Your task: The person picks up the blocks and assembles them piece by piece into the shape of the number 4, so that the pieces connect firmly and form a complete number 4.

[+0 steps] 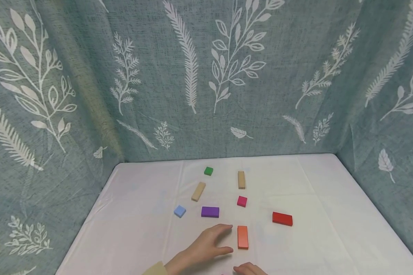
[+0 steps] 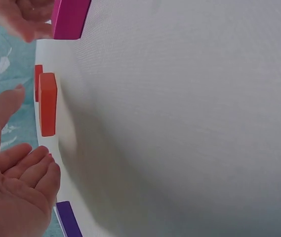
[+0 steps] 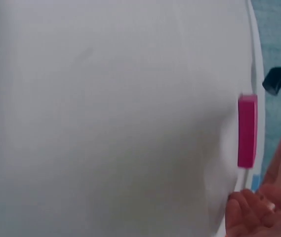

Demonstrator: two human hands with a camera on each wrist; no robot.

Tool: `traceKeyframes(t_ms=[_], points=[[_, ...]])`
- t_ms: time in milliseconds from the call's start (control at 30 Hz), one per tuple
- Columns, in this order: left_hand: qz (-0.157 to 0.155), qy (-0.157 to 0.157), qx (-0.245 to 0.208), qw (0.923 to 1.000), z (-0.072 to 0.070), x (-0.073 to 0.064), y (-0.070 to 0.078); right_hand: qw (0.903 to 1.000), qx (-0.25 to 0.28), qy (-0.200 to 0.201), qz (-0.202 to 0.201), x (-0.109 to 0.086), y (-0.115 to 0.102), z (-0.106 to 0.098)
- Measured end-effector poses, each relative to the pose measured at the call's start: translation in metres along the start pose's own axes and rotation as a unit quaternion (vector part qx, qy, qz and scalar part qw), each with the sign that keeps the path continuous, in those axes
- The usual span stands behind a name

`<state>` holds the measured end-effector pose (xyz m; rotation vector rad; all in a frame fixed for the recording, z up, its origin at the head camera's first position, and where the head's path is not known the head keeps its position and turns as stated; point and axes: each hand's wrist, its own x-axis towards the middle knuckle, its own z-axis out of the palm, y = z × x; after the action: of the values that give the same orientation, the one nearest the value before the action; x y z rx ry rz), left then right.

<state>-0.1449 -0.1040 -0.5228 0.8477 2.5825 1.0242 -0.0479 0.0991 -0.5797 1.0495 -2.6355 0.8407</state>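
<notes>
Curtain (image 1: 203, 76) at twelve o'clock looking woven, matt; tablecloth (image 1: 330, 229) at six looking matt; orange block (image 1: 242, 237) looking smooth; tan block (image 1: 241, 180) at its twelve resembling wood

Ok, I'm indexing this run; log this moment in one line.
left hand: open, beside orange block, not touching | right hand: near magenta block | purple block: on white tabletop

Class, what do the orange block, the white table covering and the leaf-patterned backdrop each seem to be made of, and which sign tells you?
Orange block: perhaps painted wood or plastic, smooth-looking; its even colour leaves this open.
White table covering: probably matt fabric, judging by its soft creases.
Leaf-patterned backdrop: very likely woven cloth, matt, with a thread-like texture.
</notes>
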Motion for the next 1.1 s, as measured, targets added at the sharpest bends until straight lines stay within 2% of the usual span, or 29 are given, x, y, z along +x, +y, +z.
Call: traceKeyframes(t_ms=[67,133,233,333,467,533,700,833,1000,1100], points=[[-0.002,-0.004,-0.002,1.0,0.001,0.002,0.0,0.9962,-0.043,0.032,-0.069,-0.003,0.007,0.01],[0.004,-0.004,-0.001,1.0,0.002,0.003,-0.001,0.9914,-0.052,0.057,-0.105,-0.004,0.012,0.019],[0.022,0.003,0.006,0.9997,0.003,0.005,-0.001,0.9887,-0.038,0.088,-0.116,-0.005,0.016,0.029],[0.031,0.006,0.006,0.9995,0.004,0.008,0.0,0.9866,-0.03,0.124,-0.103,-0.006,0.014,0.037],[0.023,0.003,-0.002,0.9997,0.005,0.012,0.003,0.9889,-0.027,0.126,-0.073,-0.007,0.011,0.043],[0.023,0.005,-0.007,0.9997,0.006,0.014,0.004,0.991,-0.007,0.123,-0.052,-0.009,0.012,0.047],[0.017,0.005,-0.017,0.9997,0.008,0.018,0.005,0.9937,0.03,0.102,0.037,-0.013,0.016,0.061],[-0.012,-0.006,-0.02,0.9997,0.01,0.021,0.006,0.991,0.056,0.052,0.109,-0.014,0.016,0.067],[-0.013,-0.001,-0.019,0.9997,0.012,0.024,0.006,0.982,0.075,0.016,0.172,-0.009,0.004,0.058],[-0.007,0.007,-0.015,0.9998,0.014,0.025,0.006,0.9795,0.078,0.022,0.184,-0.001,-0.009,0.044]])
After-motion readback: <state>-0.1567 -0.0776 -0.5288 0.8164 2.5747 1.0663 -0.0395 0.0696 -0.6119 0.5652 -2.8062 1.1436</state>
